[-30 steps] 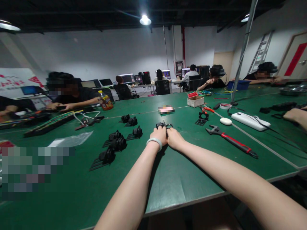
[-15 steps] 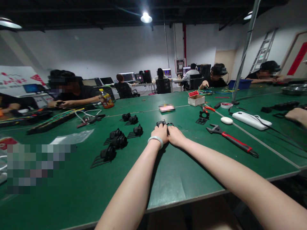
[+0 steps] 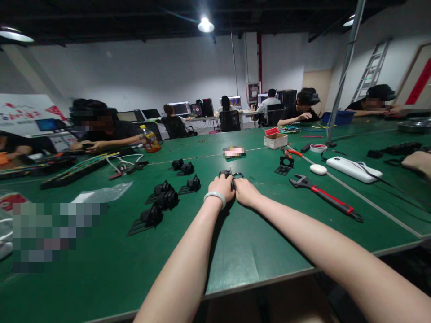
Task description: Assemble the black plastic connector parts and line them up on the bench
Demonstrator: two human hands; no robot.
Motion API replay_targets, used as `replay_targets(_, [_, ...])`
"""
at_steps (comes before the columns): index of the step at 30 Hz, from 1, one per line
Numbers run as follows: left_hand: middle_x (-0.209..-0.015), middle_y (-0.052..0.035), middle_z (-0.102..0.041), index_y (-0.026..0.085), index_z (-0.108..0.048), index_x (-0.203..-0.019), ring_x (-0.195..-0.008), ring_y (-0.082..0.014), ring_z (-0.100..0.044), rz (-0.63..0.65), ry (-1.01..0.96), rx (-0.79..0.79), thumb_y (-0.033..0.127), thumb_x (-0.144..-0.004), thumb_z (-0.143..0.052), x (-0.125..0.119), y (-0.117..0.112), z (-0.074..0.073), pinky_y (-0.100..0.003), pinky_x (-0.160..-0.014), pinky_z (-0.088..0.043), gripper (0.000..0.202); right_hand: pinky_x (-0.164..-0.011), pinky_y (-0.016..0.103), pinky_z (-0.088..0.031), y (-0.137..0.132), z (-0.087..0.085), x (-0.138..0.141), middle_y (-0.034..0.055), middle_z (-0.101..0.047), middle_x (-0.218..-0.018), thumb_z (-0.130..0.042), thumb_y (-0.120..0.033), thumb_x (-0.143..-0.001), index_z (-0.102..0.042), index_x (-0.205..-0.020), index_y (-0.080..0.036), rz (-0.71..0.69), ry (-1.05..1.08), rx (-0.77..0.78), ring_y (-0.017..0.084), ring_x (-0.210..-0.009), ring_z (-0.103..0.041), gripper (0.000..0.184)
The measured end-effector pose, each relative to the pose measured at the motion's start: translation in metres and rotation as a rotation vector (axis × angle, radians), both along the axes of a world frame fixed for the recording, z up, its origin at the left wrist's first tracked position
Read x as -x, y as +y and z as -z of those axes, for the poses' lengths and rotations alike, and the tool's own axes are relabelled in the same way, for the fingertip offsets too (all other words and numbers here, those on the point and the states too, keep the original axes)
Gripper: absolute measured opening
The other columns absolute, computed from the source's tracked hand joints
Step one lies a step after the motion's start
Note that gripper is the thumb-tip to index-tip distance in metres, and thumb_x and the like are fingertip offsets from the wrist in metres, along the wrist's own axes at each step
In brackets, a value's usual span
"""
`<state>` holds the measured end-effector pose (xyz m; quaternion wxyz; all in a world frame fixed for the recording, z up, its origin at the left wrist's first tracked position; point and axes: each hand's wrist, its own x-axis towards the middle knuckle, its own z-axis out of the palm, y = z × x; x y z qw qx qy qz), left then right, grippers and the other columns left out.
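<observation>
My left hand, with a pale bangle at the wrist, is closed around a black part whose rounded end pokes out beyond the fingers. Pressed up beside it, my right hand is closed on the same black piece, near a thin black ring. The fingers cover most of what is held. Several black bracket pieces with round barrels lie to the left. A black bracket plate with a round hole stands to the right.
An adjustable wrench with red-black handle lies right, near a white power bank, a white oval object and a small box. A clear plastic bag and a bottle are left. Other people sit around the table.
My left hand has shifted slightly left, and a little more of the black piece shows between my hands. Across the table, a co-worker's hand and forearm have moved.
</observation>
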<state>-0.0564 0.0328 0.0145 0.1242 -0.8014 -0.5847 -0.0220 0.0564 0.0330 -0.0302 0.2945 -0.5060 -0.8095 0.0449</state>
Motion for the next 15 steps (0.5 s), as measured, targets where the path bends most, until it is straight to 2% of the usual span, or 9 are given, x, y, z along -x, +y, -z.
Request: replay_targets(15, [-0.102,-0.0115,-0.048,0.018,-0.045,-0.103,-0.091,-0.0266,-0.050,-0.009,0.027,0.015,0.036,-0.070,-0.044,0.0014,-0.0032,0.0006,-0.036,-0.073,-0.044,0.037,-0.081,0.030,-0.038,-0.0097,-0.0021,0.0021,0.0130,-0.055,-0.095,-0.040,-0.011,-0.074,-0.049,-0.093,-0.010,-0.002,-0.014,-0.016,0.019,-0.092,-0.049,0.021])
